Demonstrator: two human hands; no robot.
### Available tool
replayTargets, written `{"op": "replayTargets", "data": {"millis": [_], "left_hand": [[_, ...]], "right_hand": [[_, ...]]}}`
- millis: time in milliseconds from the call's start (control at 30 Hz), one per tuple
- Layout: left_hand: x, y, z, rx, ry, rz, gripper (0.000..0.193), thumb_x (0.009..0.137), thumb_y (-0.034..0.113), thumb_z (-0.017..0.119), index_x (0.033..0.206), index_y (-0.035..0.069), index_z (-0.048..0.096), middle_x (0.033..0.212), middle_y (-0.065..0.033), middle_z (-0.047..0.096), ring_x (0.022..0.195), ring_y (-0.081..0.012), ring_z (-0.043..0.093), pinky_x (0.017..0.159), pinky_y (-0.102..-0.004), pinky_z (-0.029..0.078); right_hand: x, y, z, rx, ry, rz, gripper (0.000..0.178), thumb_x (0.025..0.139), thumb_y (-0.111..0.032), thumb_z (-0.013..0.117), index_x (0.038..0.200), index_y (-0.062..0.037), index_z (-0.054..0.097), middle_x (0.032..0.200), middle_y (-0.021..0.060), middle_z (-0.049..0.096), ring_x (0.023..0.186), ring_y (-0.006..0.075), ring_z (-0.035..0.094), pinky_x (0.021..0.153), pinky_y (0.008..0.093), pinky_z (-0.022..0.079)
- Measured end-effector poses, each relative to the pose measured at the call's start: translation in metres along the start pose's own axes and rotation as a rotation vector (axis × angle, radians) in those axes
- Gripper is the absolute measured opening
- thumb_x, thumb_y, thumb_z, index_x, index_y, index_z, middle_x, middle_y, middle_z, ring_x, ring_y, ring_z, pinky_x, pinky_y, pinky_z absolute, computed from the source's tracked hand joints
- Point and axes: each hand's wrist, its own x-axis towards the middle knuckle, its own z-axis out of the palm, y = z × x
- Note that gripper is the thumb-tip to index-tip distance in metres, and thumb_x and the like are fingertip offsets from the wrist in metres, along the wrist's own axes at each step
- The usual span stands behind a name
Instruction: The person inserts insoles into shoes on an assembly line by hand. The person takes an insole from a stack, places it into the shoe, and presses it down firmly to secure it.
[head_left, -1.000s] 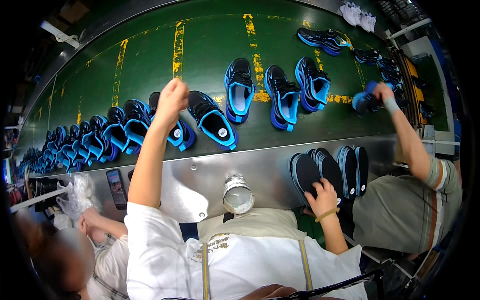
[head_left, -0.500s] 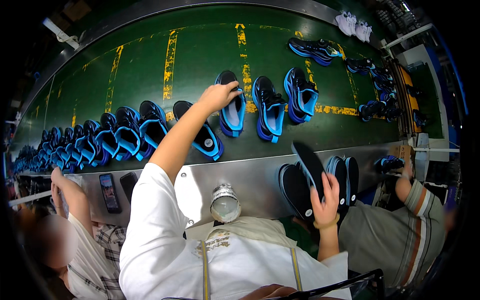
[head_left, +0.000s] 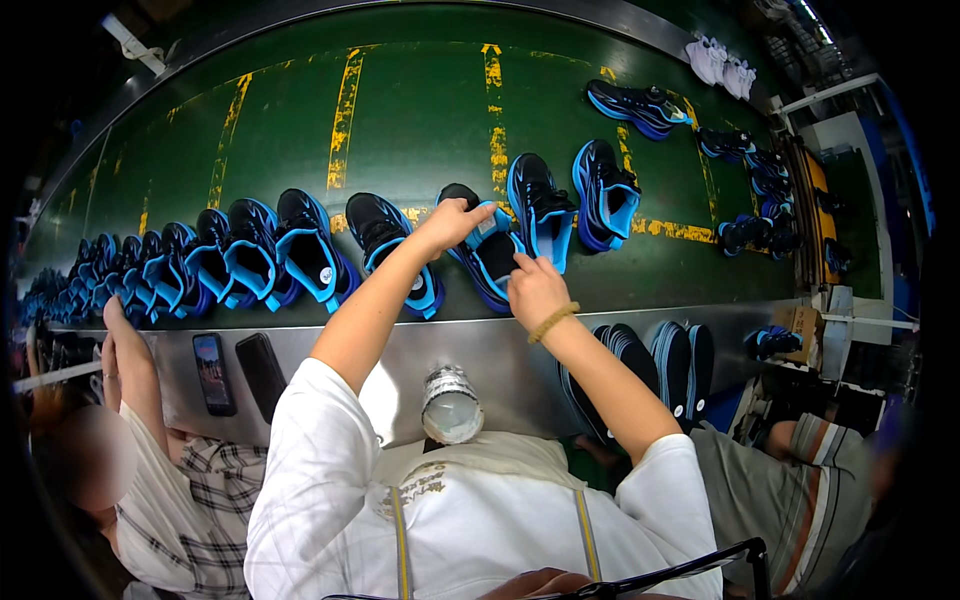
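Reaching over the steel edge, we have both hands on one black and blue shoe (head_left: 487, 250) that lies on the green conveyor belt (head_left: 420, 120). Our left hand (head_left: 452, 222) grips the shoe near its blue opening, fingers curled over the rim. Our right hand (head_left: 535, 288) rests against the shoe's near side, fingertips pressed on it, a beaded bracelet (head_left: 552, 321) on the wrist. Whether the right hand clamps the shoe or only touches it, we cannot tell.

Just right of our shoe stand two more black and blue shoes (head_left: 575, 195), soles down. To its left runs a long row of shoes (head_left: 230, 260), packed close and fading toward the belt's far left end. Yellow worn stripes (head_left: 345, 110) cross the belt.

On the steel ledge below us sit two phones (head_left: 235, 372) and a clear cup (head_left: 451, 405). A stack of dark soles (head_left: 650, 355) stands upright near our right forearm. Another person's hand (head_left: 118, 330) rests on the ledge at left, and a second person in a striped sleeve (head_left: 815, 450) sits at right.
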Motion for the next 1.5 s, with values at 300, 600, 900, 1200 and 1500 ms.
{"op": "replayTargets", "data": {"millis": [300,600,900,1200,1500], "left_hand": [[-0.006,-0.02,-0.001,0.009,0.163,0.154,0.052,0.07,0.045,0.058,0.076,-0.007,0.057,0.063,-0.0123,0.054,0.06,-0.0161,0.051,0.055,-0.028,0.04],[0.0,-0.028,0.005,-0.042,0.109,0.251,0.045,0.071,0.039,0.06,0.056,-0.001,0.045,0.048,-0.0016,0.04,0.048,-0.0062,0.037,0.041,-0.0236,0.03],[0.008,-0.039,0.012,0.011,0.141,0.261,0.044,0.075,0.038,0.056,0.066,-0.005,0.051,0.052,-0.0053,0.045,0.051,-0.0094,0.04,0.045,-0.0266,0.034],[0.009,-0.027,0.007,0.018,0.054,0.149,0.044,0.073,0.04,0.057,0.068,-0.003,0.052,0.055,-0.0026,0.044,0.051,-0.0075,0.038,0.044,-0.0244,0.031],[0.007,-0.028,0.011,0.066,0.282,0.205,0.048,0.07,0.04,0.059,0.089,-0.003,0.048,0.067,-0.017,0.055,0.061,-0.0255,0.056,0.056,-0.0338,0.043]], "right_hand": [[0.014,-0.016,0.011,0.124,-0.02,0.124,0.02,0.07,-0.017,0.054,0.083,-0.0019,0.055,0.103,0.0206,0.048,0.085,0.0318,0.05,0.072,0.0377,0.043],[0.028,0.017,-0.006,-0.018,-0.555,-0.054,0.013,0.065,-0.013,0.051,0.07,-0.0043,0.06,0.074,0.0151,0.054,0.078,0.0285,0.052,0.067,0.0365,0.044],[0.036,0.018,0.049,-0.098,-0.51,-0.129,0.016,0.071,-0.013,0.047,0.074,-0.0031,0.059,0.085,0.0141,0.049,0.083,0.0264,0.049,0.071,0.0352,0.043],[0.07,0.011,0.059,-0.272,-0.979,0.08,0.043,0.079,-0.028,0.043,0.117,-0.0085,0.04,0.118,0.0148,0.039,0.107,0.03,0.04,0.087,0.0389,0.036],[0.086,0.004,0.032,-0.277,-1.019,-0.133,0.03,0.077,-0.016,0.042,0.103,-0.0022,0.049,0.106,0.0195,0.049,0.097,0.0297,0.05,0.08,0.0386,0.041]]}}
